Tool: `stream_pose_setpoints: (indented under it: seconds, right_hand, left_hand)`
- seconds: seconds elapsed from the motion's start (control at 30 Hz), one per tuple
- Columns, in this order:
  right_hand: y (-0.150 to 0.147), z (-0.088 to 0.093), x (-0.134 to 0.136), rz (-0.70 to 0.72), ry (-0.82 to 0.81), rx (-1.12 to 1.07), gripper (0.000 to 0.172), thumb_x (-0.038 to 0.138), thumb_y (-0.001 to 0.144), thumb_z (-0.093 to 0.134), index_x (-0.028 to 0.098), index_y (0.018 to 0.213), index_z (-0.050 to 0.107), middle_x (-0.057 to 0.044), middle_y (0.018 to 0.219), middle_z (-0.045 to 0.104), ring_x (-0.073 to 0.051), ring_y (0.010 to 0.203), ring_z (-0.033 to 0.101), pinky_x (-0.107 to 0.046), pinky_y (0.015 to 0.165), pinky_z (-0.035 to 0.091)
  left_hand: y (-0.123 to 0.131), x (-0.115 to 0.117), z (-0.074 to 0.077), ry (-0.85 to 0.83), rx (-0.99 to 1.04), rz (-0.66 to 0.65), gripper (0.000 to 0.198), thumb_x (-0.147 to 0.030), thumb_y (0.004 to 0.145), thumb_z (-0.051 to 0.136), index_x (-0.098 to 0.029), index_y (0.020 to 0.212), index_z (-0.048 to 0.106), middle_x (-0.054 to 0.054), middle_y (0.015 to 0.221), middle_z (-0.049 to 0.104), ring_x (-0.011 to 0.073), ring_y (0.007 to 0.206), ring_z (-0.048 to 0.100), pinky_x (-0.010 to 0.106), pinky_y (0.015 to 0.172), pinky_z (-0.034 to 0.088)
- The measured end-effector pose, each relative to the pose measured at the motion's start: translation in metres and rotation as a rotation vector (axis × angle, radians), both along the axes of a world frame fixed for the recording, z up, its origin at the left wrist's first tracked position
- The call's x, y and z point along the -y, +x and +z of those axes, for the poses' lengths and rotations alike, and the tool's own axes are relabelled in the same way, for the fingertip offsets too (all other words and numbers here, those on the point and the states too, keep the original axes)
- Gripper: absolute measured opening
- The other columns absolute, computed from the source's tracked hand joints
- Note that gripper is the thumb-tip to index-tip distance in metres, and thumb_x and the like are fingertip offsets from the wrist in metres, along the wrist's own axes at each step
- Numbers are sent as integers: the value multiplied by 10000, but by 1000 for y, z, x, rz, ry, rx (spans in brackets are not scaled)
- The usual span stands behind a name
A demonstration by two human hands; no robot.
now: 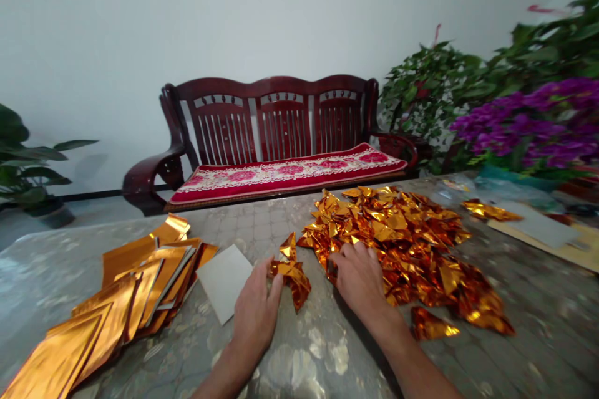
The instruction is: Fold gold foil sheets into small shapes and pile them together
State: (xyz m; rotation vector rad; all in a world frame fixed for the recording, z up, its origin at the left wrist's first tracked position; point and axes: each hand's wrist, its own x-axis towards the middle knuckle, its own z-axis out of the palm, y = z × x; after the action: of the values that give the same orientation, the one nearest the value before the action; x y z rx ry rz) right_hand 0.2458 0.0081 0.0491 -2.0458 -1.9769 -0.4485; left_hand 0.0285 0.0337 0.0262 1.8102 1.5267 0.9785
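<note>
My left hand (257, 302) is at the middle of the table, its thumb and fingers closed about the near end of a folded gold foil piece (297, 280) with several pointed ends. To its right, my right hand (359, 274) rests at the left edge of a large pile of folded gold foil pieces (397, 224). The fingers there curl over one shiny piece, and their tips are partly hidden. A plain pale square sheet (225, 283) lies flat just left of my left hand.
A fanned stack of gold foil sheets (116, 290) covers the table's left side. One folded piece (433, 324) sits apart near my right forearm. Purple flowers (533, 121) and a grey card (538, 224) are at the right. Behind the table stands a wooden bench (281, 84).
</note>
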Motion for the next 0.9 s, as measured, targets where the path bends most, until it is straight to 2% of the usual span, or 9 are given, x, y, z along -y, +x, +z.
stream_pose_setpoints:
  seconds: [0.2,0.3,0.43,0.5,0.6,0.67,0.77,0.83,0.9]
  right_hand:
    - [4,2,1,-50,17,-4,237,71,814,559,233,773,726,-105,833,684,-273,868,509,-397,746,294]
    - [4,5,2,-68,24,0,240,71,812,564,239,804,736,-102,837,689,-274,863,508,-399,741,290]
    - [2,6,2,-77,-7,35,220,91,827,581,242,841,740,-103,874,686,-273,894,510,-391,749,283]
    - [2,6,1,-78,-39,41,191,107,829,598,233,845,740,-100,880,689,-271,902,513,-388,754,282]
    - [3,5,1,-86,-52,27,168,113,830,603,212,840,738,-93,876,697,-270,897,519,-389,756,289]
    - [4,5,1,-89,-20,4,184,98,834,590,208,829,737,-86,859,701,-268,889,522,-391,750,296]
    - [6,6,4,-60,87,-73,217,76,816,599,220,887,745,-73,853,707,-266,882,526,-396,742,316]
    - [6,6,6,6,203,-154,287,50,794,597,224,969,744,-66,903,715,-266,901,528,-401,761,342]
    - [2,5,7,138,326,-259,363,16,790,559,224,1030,736,-57,964,719,-259,930,530,-404,803,373]
  left_hand:
    - [-1,-5,-14,59,146,-42,339,-286,904,474,-199,1204,606,101,1182,644,251,1125,585,427,1021,427]
    - [2,-6,-20,56,181,-89,359,-238,900,468,-200,1233,595,99,1207,641,241,1151,575,422,1045,415]
    - [1,-3,-15,124,127,-83,385,-196,886,459,-220,1253,572,86,1237,609,230,1165,559,400,1030,420]
    - [-1,-2,-10,144,57,-30,337,-195,882,449,-222,1186,592,81,1158,616,233,1072,591,404,973,446]
    - [-2,1,-7,65,36,11,270,-234,899,435,-217,1122,587,71,1078,624,214,871,621,397,859,476]
    - [0,2,-9,-17,95,-19,259,-277,917,436,-209,1124,574,71,1050,642,212,828,623,394,834,477]
    - [5,4,-14,-102,248,-126,302,-339,926,459,-195,1170,564,83,1046,673,231,925,637,399,882,470]
    - [8,4,-15,-113,333,-174,332,-366,913,499,-193,1186,573,93,1086,677,237,984,635,394,908,467]
    - [9,3,-13,-86,377,-157,335,-377,890,543,-194,1164,601,97,1113,673,237,1000,628,382,911,465]
